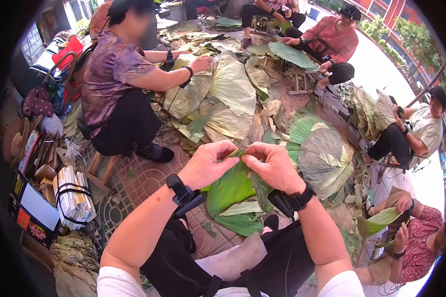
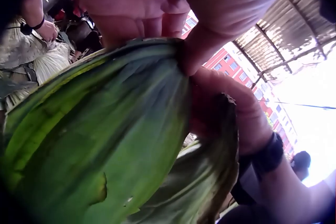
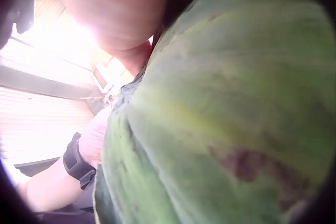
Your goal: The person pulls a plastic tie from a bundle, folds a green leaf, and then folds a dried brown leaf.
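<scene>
A green lotus leaf (image 1: pixel 231 190) hangs in front of my knees, gathered into folds at its top. My left hand (image 1: pixel 203 167) pinches the gathered top between thumb and fingers. Close beside it, my right hand (image 1: pixel 276 169) pinches the same leaf, and the two thumbs nearly meet. In the left wrist view the leaf (image 2: pixel 115 134) fans downward from the fingers, with a small brown-edged tear low on it. In the right wrist view the leaf (image 3: pixel 226 87) fills most of the picture and shows a dark brown patch. Its folded tip is partly hidden by the fingers.
A wide heap of dried lotus leaves (image 1: pixel 233 99) covers the ground ahead. Another stack of leaves (image 1: pixel 324 158) lies at my right. Several people sit around the heap handling leaves. A strapped bundle of papers (image 1: pixel 74 197) and a wooden stool (image 1: pixel 101 171) stand at the left.
</scene>
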The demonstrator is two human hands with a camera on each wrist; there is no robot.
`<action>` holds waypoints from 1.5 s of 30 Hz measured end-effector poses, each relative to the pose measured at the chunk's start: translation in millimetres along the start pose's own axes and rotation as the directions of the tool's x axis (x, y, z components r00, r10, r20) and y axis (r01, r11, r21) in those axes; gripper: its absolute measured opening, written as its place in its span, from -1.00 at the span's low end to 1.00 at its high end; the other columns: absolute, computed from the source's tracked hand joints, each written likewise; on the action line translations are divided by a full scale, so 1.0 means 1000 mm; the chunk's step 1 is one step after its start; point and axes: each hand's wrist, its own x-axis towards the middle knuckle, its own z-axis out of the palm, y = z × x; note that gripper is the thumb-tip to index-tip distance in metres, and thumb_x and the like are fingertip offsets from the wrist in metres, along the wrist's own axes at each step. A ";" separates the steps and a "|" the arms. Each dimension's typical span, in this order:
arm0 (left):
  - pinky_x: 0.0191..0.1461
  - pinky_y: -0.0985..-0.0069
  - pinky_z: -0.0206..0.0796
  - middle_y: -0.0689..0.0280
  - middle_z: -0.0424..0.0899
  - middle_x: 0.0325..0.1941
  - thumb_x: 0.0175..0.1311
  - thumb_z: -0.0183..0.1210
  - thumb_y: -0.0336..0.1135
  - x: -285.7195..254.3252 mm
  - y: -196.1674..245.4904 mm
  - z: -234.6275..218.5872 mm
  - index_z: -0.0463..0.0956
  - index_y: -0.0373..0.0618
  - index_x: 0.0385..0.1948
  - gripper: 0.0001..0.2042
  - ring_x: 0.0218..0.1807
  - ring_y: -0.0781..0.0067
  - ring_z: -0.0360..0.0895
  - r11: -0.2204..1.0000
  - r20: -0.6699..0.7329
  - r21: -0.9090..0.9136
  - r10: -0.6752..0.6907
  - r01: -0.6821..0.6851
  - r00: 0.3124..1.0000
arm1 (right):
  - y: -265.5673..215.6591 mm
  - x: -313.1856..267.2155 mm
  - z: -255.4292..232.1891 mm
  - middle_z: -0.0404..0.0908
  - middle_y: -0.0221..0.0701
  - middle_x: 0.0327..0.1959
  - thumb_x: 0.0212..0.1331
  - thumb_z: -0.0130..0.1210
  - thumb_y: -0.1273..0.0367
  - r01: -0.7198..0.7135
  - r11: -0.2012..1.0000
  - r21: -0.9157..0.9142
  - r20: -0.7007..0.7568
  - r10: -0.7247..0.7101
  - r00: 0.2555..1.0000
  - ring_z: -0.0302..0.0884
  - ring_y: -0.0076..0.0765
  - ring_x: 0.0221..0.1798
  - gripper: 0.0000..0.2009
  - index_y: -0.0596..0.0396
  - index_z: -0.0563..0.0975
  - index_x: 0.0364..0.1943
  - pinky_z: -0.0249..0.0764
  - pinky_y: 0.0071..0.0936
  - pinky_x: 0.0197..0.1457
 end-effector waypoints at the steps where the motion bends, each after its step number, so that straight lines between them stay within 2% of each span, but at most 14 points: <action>1: -0.13 0.65 0.35 0.39 0.54 -0.34 0.23 0.10 -0.46 0.002 -0.003 0.003 0.46 -0.27 -0.21 -0.86 -0.25 0.71 0.46 0.999 -0.053 0.033 0.024 -0.023 0.998 | 0.000 -0.001 -0.001 0.61 -0.36 -0.50 0.08 0.12 0.38 -0.027 0.999 0.017 0.009 0.027 1.000 0.49 -0.60 -0.46 -0.81 0.26 0.56 -0.33 0.44 -0.59 -0.33; 6: -0.17 0.63 0.37 0.36 0.56 -0.36 0.20 0.12 -0.50 0.003 0.012 0.011 0.47 -0.26 -0.23 -0.87 -0.27 0.71 0.47 0.956 -0.090 0.274 0.131 -0.102 0.987 | 0.003 -0.003 -0.005 0.58 -0.45 -0.49 0.12 0.10 0.40 -0.046 0.999 -0.017 0.020 0.047 0.999 0.45 -0.66 -0.44 -0.84 0.26 0.55 -0.34 0.42 -0.60 -0.33; 8: -0.23 0.61 0.38 0.26 0.56 -0.41 0.14 0.15 -0.52 0.005 0.021 0.012 0.48 -0.26 -0.27 -0.86 -0.33 0.64 0.50 0.903 -0.101 0.392 0.232 -0.176 0.967 | 0.010 -0.002 -0.004 0.58 -0.54 -0.42 0.16 0.06 0.43 -0.057 0.957 0.284 0.038 0.048 0.998 0.43 -0.70 -0.43 -0.87 0.23 0.55 -0.31 0.41 -0.64 -0.30; 12: -0.24 0.60 0.38 0.22 0.56 -0.42 0.11 0.16 -0.54 0.009 0.025 0.014 0.49 -0.26 -0.27 -0.85 -0.36 0.58 0.52 0.891 -0.113 0.396 0.285 -0.220 0.952 | 0.010 -0.002 -0.008 0.56 -0.58 -0.37 0.20 0.04 0.45 -0.112 0.865 0.489 0.087 0.080 0.993 0.43 -0.72 -0.37 -0.90 0.18 0.54 -0.29 0.40 -0.68 -0.25; 14: -0.25 0.62 0.37 0.25 0.57 -0.43 0.13 0.17 -0.53 0.009 0.028 0.017 0.48 -0.27 -0.30 -0.88 -0.36 0.65 0.51 0.767 -0.079 0.513 0.490 -0.386 0.868 | 0.013 -0.003 -0.009 0.57 -0.55 -0.36 0.21 0.06 0.43 -0.276 0.670 0.689 0.178 0.212 0.961 0.44 -0.74 -0.33 -0.90 0.16 0.54 -0.28 0.40 -0.70 -0.21; 18: -0.25 0.66 0.35 0.33 0.58 -0.39 0.17 0.15 -0.52 0.011 0.022 0.018 0.47 -0.27 -0.29 -0.89 -0.31 0.72 0.48 0.902 -0.204 0.343 0.346 -0.264 0.916 | 0.000 -0.005 -0.015 0.58 -0.55 -0.35 0.20 0.09 0.42 -0.257 0.681 0.685 0.156 0.207 0.966 0.45 -0.74 -0.31 -0.89 0.16 0.53 -0.27 0.40 -0.70 -0.21; 20: -0.22 0.70 0.34 0.40 0.58 -0.32 0.21 0.12 -0.53 0.015 0.010 0.013 0.45 -0.24 -0.23 -0.88 -0.26 0.75 0.46 0.970 -0.254 0.181 0.205 -0.162 0.945 | -0.005 -0.006 -0.012 0.58 -0.56 -0.36 0.18 0.12 0.42 -0.139 0.841 0.523 0.075 0.117 0.990 0.45 -0.74 -0.34 -0.88 0.17 0.53 -0.26 0.40 -0.70 -0.24; 22: -0.16 0.71 0.34 0.41 0.58 -0.28 0.22 0.11 -0.54 0.013 0.010 0.007 0.44 -0.23 -0.17 -0.84 -0.23 0.74 0.47 0.973 -0.246 0.165 0.200 -0.162 0.948 | -0.007 -0.009 -0.010 0.57 -0.58 -0.39 0.16 0.14 0.43 -0.134 0.868 0.479 0.099 0.098 0.990 0.43 -0.75 -0.36 -0.88 0.18 0.55 -0.27 0.38 -0.70 -0.26; 25: -0.09 0.68 0.37 0.40 0.58 -0.27 0.23 0.12 -0.51 0.011 0.014 0.006 0.45 -0.26 -0.13 -0.81 -0.21 0.73 0.49 0.972 -0.166 -0.180 0.119 -0.149 0.979 | 0.009 -0.009 -0.009 0.57 -0.60 -0.40 0.19 0.13 0.38 -0.117 0.908 0.402 0.105 0.082 0.991 0.41 -0.77 -0.35 -0.89 0.14 0.57 -0.32 0.35 -0.72 -0.25; 29: -0.10 0.67 0.37 0.40 0.58 -0.27 0.21 0.14 -0.51 0.006 0.010 0.002 0.48 -0.26 -0.14 -0.81 -0.23 0.71 0.48 0.990 -0.074 -0.136 0.029 -0.039 0.997 | 0.004 -0.009 -0.014 0.56 -0.60 -0.40 0.19 0.13 0.37 -0.175 0.909 0.379 0.126 0.137 0.983 0.41 -0.77 -0.36 -0.88 0.14 0.57 -0.33 0.35 -0.73 -0.27; 31: -0.14 0.66 0.36 0.42 0.58 -0.29 0.19 0.15 -0.52 0.004 0.016 0.006 0.51 -0.27 -0.18 -0.82 -0.25 0.72 0.46 0.985 -0.114 0.152 0.102 -0.084 0.988 | 0.007 -0.009 -0.010 0.56 -0.61 -0.41 0.20 0.13 0.36 -0.134 0.903 0.408 0.073 0.115 0.991 0.40 -0.77 -0.37 -0.86 0.14 0.57 -0.33 0.35 -0.72 -0.28; 37: -0.20 0.66 0.33 0.45 0.54 -0.38 0.19 0.15 -0.51 0.001 0.023 0.004 0.49 -0.28 -0.20 -0.84 -0.30 0.75 0.42 0.908 -0.148 0.338 0.313 -0.249 0.938 | 0.018 -0.004 -0.007 0.56 -0.58 -0.44 0.20 0.13 0.35 -0.201 0.850 0.487 -0.028 0.246 0.969 0.39 -0.76 -0.41 -0.84 0.17 0.58 -0.37 0.35 -0.71 -0.32; 40: -0.21 0.68 0.32 0.46 0.54 -0.37 0.22 0.13 -0.51 -0.006 0.026 -0.002 0.48 -0.26 -0.22 -0.87 -0.32 0.76 0.42 0.975 -0.220 0.106 0.213 -0.194 0.952 | 0.024 -0.004 -0.023 0.55 -0.60 -0.46 0.19 0.14 0.35 -0.251 0.782 0.570 -0.069 0.350 0.934 0.38 -0.78 -0.43 -0.85 0.15 0.57 -0.40 0.32 -0.74 -0.34; 45: -0.20 0.70 0.34 0.49 0.52 -0.37 0.28 0.09 -0.45 -0.009 0.026 -0.019 0.44 -0.18 -0.21 -0.90 -0.30 0.77 0.45 0.967 -0.327 -0.125 0.171 -0.222 0.929 | 0.032 -0.010 -0.039 0.55 -0.60 -0.47 0.17 0.15 0.36 -0.198 0.855 0.479 -0.102 0.278 0.955 0.40 -0.76 -0.51 -0.88 0.12 0.57 -0.36 0.36 -0.73 -0.42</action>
